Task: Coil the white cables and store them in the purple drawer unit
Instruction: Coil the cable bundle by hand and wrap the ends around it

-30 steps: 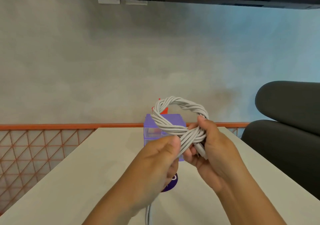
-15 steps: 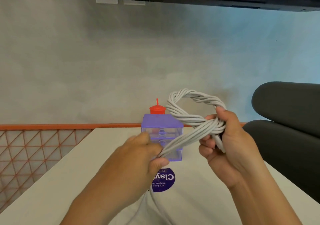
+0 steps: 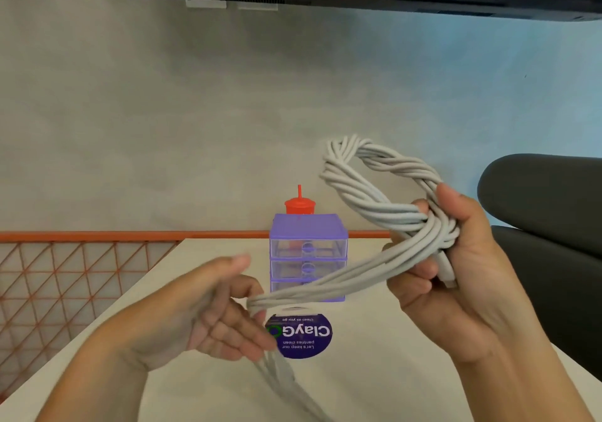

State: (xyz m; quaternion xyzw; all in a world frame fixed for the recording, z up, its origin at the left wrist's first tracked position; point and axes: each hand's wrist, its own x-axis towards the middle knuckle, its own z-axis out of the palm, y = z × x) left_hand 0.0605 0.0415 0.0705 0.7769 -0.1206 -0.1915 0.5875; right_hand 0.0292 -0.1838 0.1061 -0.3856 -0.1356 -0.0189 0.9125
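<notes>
A white cable coil, twisted into a ring, is held up at the right in front of the wall. My right hand grips the coil at its lower side, thumb and fingers curled round the bundled strands. From there a bundle of strands runs down and left to my left hand. It bends at that hand's fingertips and drops toward the bottom edge. My left hand is blurred, its thumb spread away from loosely extended fingers. The purple drawer unit stands on the table behind the hands, its clear drawers closed.
A red lidded cup stands behind the drawer unit. A round purple sticker lies on the white table. An orange mesh railing runs at the left, and a dark chair sits at the right.
My right hand lifted the coil up and to the right. My left hand slid down and left along the strands and loosened from a pinch, so a longer stretch of cable spans between the hands.
</notes>
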